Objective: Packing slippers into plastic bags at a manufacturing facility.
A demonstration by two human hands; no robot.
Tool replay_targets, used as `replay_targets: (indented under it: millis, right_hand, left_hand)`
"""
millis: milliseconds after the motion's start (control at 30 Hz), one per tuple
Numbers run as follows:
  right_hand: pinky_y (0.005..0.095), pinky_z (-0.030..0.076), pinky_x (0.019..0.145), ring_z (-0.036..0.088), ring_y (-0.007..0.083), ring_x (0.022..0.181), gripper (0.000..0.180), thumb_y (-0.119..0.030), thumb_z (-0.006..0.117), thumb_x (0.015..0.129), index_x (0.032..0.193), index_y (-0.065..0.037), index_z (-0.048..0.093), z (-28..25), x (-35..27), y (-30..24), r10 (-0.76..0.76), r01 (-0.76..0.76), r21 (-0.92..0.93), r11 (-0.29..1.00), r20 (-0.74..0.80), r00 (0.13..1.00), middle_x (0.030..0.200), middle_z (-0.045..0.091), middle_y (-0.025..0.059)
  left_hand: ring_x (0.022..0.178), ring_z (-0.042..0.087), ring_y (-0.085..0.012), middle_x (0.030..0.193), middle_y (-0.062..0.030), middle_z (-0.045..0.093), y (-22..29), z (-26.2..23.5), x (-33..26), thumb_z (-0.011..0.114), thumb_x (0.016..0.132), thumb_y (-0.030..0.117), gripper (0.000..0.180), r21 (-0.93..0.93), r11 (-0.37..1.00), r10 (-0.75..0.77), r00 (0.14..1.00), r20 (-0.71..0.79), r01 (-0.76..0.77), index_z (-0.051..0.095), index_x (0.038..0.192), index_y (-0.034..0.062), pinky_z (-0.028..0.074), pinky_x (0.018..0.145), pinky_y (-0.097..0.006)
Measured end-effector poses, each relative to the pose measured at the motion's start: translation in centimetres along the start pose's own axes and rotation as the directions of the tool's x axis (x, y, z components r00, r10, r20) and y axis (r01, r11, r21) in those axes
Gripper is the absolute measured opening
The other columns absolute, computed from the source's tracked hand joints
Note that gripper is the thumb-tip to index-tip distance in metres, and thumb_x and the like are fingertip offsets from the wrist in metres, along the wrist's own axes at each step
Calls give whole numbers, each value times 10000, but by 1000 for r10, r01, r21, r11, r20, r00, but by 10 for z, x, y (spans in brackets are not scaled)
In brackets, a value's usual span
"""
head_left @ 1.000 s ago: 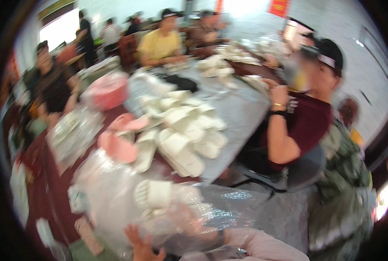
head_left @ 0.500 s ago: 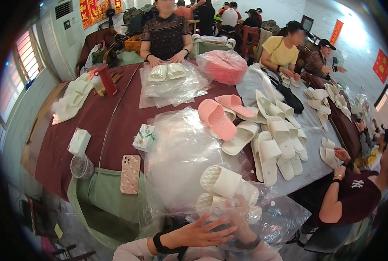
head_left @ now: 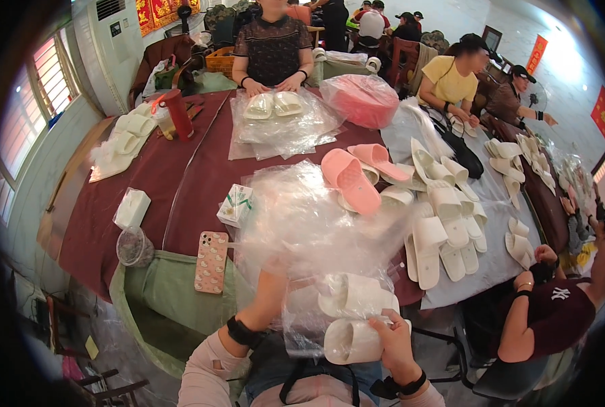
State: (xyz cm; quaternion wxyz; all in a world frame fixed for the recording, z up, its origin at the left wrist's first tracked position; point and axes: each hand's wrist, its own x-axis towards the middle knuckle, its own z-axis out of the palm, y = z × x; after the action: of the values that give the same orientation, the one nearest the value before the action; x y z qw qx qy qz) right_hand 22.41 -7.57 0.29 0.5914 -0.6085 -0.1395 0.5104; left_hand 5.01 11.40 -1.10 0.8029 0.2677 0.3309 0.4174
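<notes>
Left hand (head_left: 274, 266) has swung forward into blurred plastic (head_left: 316, 220), its grip unclear. Right hand (head_left: 394, 341) pinches a slipper (head_left: 350, 341); bare table (head_left: 204, 180) borders the plastic's left edge.

Head view, single: wide fisheye, left of a head-worn pair; faces down and forward across the bench (head_left: 204, 186); hands (head_left: 393, 340) close below, co-workers (head_left: 272, 53) farther off.

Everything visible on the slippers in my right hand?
The pair of off-white slippers looks like moulded foam or rubber, each with a broad strap. They're side by side, one nearer the body, low in the view. Clear plastic film overlaps them; whether it encloses both is unclear. The right hand grips the nearer one by its right end.
</notes>
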Motion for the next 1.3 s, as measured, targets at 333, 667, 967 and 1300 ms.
replay_targets:
  millis: [333, 667, 967, 1300]
  right_hand:
    - [291, 528, 673, 642, 164, 764, 128, -88, 571, 874, 978, -15, 562, -5, -12, 16, 41, 11, 395, 919, -123, 992, 925, 643, 101]
    - [254, 509, 597, 622, 124, 656, 87, -62, 637, 833, 873, -39, 564, -5, -22, 9, 77, -67, 311, 948, -23, 997, 808, 649, 79]
    - [246, 497, 564, 622, 117, 640, 85, -49, 623, 855, 872, -57, 540, 18, -4, 9, -87, 131, 352, 927, -136, 987, 807, 655, 85]
    - [222, 465, 556, 574, 64, 639, 71, -46, 637, 850, 849, -55, 566, 14, 10, 26, -231, 248, 192, 950, -107, 967, 773, 634, 34]
  left_hand:
    - [786, 621, -298, 1007, -194, 605, -34, -43, 36, 365, 899, 108, 237, -61, 965, -263, 949, -177, 256, 544, 993, -15, 535, 716, -395]
    - [714, 632, -253, 831, -152, 633, -32, -19, 30, 369, 902, 149, 309, 108, 979, -148, 968, -202, 172, 610, 856, -40, 523, 611, -355]
    - [608, 572, -327, 730, -165, 561, -40, -78, 45, 538, 825, 199, 219, 940, 294, 107, 983, 149, -174, 551, 812, -20, 503, 595, -415]
    - [1070, 473, -367, 1173, -218, 464, -7, -7, -22, 726, 639, 134, 511, 739, -145, 414, 638, 649, -658, 512, 1083, -1, 393, 900, -419]
